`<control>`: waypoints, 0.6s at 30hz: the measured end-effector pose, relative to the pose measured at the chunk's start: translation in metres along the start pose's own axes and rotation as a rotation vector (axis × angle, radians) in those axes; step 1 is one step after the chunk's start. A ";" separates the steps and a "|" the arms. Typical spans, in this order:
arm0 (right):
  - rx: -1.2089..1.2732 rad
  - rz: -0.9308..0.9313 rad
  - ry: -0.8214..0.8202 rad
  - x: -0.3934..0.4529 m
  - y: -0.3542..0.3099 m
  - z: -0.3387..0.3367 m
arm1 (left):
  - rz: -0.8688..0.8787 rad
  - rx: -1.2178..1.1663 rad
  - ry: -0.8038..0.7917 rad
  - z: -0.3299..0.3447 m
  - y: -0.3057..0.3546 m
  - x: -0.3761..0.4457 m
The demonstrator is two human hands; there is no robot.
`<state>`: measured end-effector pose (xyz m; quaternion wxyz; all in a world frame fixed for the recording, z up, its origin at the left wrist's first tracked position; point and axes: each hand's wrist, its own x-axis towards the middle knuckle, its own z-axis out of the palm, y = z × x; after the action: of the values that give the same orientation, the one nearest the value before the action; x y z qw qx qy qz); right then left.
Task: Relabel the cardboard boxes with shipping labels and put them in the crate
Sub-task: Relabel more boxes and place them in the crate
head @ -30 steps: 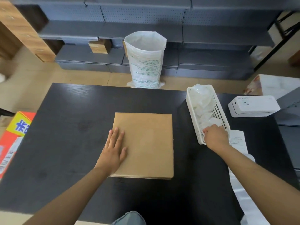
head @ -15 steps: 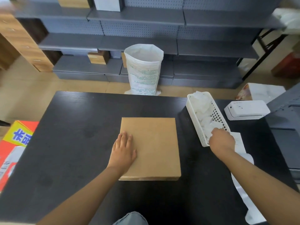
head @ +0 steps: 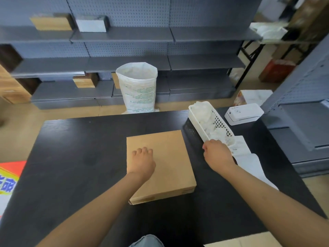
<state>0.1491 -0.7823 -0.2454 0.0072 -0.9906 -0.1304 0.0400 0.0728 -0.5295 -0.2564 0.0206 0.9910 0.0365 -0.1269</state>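
Observation:
A flat brown cardboard box lies in the middle of the black table. My left hand rests on its left part with the fingers curled under. My right hand is at the near end of a white plastic basket holding crumpled white plastic; its fingers are curled and hidden, so I cannot see whether they hold anything. A strip of white shipping labels lies on the table just right of that hand. A white label printer stands at the far right.
A white woven sack stands open on the floor beyond the table. Grey shelving with small boxes lines the back wall. A red and yellow carton sits at the left edge. More grey shelving stands at the right.
My left hand's fingers have curled from flat into a loose fist on the box. My right hand has drawn back from inside the basket to its near end. The view has tilted up.

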 end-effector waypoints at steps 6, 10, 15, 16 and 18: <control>0.007 0.008 0.008 -0.014 0.028 -0.011 | 0.082 0.044 0.038 -0.019 0.053 0.014; -0.018 0.021 -0.033 -0.023 0.070 -0.016 | 0.110 0.072 0.070 -0.025 0.107 0.020; -0.051 -0.016 -0.056 -0.035 0.140 -0.021 | 0.099 0.036 0.084 -0.020 0.189 0.023; -0.048 -0.029 -0.050 -0.037 0.155 -0.021 | 0.101 0.025 0.095 -0.019 0.204 0.024; -0.040 -0.029 -0.051 -0.041 0.185 -0.023 | 0.098 0.021 0.105 -0.018 0.232 0.026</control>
<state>0.1591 -0.9718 -0.2236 -0.0152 -0.9872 -0.1456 0.0628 0.1205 -0.7583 -0.2385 0.0143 0.9971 -0.0123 -0.0739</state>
